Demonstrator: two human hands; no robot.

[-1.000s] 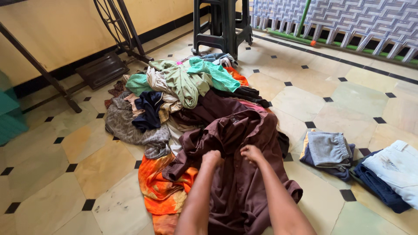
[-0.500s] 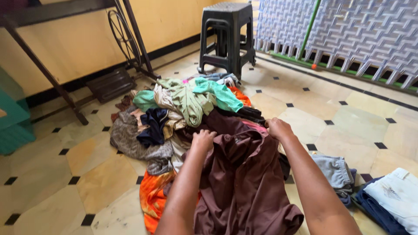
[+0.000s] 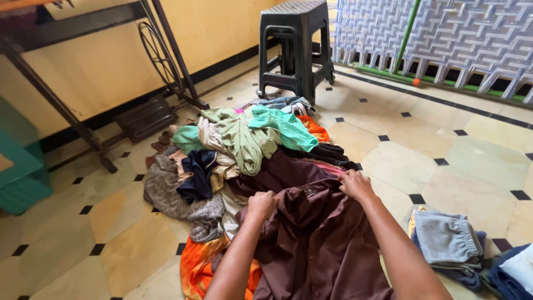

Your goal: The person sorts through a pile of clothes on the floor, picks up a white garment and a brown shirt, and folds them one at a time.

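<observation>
My left hand (image 3: 261, 203) is curled into a fist around a bunch of the brown shirt (image 3: 319, 244), gripping it near the collar end, and my right hand (image 3: 355, 185) is closed on the same shirt a little farther out, pinching the top edge between fingers and thumb. The shirt hangs down between my forearms and spreads across the floor (image 3: 127, 244) toward me, its upper edge lifted slightly where I hold it. Under its left side lies an orange patterned cloth (image 3: 200, 269), partly covered by the brown fabric. Just beyond my hands sits the pile of clothes (image 3: 233, 150): a light green garment (image 3: 241, 139) draped on top, a turquoise one (image 3: 286, 128) beside it, a dark navy piece (image 3: 197, 169) lower on the left, and a grey-brown patterned cloth (image 3: 166, 191) at the near left edge. To my right, well apart from the pile, folded grey shorts (image 3: 447, 236) rest on a small stack, with dark blue folded clothes (image 3: 508, 280) at the frame's corner. Behind the pile stands a black plastic stool (image 3: 294, 44), and to the left is the metal frame and wheel of a treadle sewing table (image 3: 155, 47) against the yellow wall.
</observation>
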